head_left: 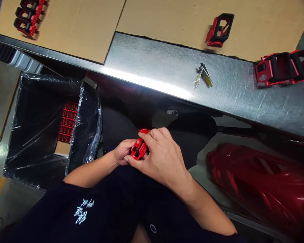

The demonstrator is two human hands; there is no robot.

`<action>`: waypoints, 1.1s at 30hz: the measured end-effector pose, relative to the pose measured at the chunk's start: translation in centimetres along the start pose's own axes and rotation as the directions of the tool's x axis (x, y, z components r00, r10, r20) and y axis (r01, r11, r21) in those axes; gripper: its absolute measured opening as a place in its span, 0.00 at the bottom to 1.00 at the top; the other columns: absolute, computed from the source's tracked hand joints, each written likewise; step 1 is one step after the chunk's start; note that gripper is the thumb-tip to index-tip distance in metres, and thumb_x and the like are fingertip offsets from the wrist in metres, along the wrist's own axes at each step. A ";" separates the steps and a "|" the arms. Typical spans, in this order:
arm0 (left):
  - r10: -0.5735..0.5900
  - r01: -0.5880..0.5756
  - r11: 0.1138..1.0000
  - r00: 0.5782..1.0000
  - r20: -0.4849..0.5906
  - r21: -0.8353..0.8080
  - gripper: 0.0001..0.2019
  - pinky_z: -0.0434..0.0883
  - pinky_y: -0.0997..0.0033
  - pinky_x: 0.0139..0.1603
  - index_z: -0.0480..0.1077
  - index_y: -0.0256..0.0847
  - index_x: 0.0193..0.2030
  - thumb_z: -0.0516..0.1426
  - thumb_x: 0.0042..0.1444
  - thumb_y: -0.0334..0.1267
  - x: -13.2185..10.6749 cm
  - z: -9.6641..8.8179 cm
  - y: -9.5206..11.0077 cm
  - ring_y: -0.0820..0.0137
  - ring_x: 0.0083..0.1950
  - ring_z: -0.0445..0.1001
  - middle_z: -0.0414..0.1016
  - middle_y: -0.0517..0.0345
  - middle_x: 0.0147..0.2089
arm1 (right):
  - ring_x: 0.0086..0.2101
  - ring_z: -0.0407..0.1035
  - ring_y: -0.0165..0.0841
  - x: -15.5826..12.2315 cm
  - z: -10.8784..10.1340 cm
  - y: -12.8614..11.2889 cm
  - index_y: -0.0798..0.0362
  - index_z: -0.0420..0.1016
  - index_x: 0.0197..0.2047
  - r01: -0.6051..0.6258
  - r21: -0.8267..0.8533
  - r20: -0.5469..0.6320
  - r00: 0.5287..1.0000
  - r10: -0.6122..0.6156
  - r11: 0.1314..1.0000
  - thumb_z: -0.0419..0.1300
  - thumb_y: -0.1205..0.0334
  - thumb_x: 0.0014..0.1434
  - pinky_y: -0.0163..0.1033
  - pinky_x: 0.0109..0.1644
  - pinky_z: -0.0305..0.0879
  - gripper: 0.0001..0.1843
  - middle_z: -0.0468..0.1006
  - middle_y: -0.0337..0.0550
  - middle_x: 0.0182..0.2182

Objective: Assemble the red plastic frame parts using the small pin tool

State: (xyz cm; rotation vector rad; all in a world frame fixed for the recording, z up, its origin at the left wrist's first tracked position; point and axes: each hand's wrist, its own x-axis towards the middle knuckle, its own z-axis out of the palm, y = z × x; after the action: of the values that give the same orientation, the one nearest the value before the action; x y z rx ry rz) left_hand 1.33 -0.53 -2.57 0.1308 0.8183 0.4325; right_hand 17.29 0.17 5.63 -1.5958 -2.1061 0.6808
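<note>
Glossy red plastic part (138,149) pinched between left hand (122,152) and right hand (163,158) fingers, scratched steel bench (162,65)

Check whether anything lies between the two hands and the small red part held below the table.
Nothing visible does. The left hand and the right hand both already grip the red part, with fingers pressed directly against it, below the edge of the metal table.

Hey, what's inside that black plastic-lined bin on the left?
Inside the bin, rows of red parts sit packed beside a strip of cardboard. The folded black liner covers the rest, so how deep they go cannot be seen.
</note>
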 end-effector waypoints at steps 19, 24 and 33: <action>0.172 -0.201 0.954 0.975 0.141 0.221 0.29 0.67 0.77 0.23 0.77 0.33 0.40 0.76 0.33 0.48 -0.5 0.1 5.4 0.73 0.24 0.73 0.78 0.54 0.30 | 0.58 0.73 0.55 -1.2 3.7 4.6 0.51 0.61 0.73 0.294 0.261 -0.311 0.927 -0.208 0.919 0.71 0.50 0.59 0.64 0.54 0.78 0.44 0.78 0.57 0.58; 0.564 -0.478 0.720 0.825 -0.023 0.503 0.29 0.67 0.77 0.22 0.75 0.35 0.44 0.73 0.39 0.51 -3.9 0.5 13.3 0.72 0.25 0.74 0.76 0.58 0.29 | 0.55 0.76 0.50 -2.4 4.7 7.0 0.50 0.71 0.65 0.119 0.241 -0.304 0.952 -0.041 0.963 0.64 0.52 0.66 0.61 0.55 0.79 0.27 0.79 0.55 0.55; 0.908 0.095 -0.111 0.415 0.062 0.989 0.25 0.73 0.69 0.44 0.72 0.37 0.62 0.61 0.58 0.41 -6.7 -0.2 30.2 0.69 0.41 0.78 0.81 0.49 0.52 | 0.45 0.81 0.51 -3.2 4.0 11.5 0.50 0.79 0.54 0.032 0.126 -0.498 0.866 0.035 0.992 0.63 0.54 0.67 0.60 0.49 0.79 0.15 0.83 0.52 0.48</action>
State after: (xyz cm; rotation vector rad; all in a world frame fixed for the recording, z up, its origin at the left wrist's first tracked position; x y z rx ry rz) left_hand -12.62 23.92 10.17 1.8784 1.8672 0.6074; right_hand 24.62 -0.85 -4.59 -1.5024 -1.6434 0.3411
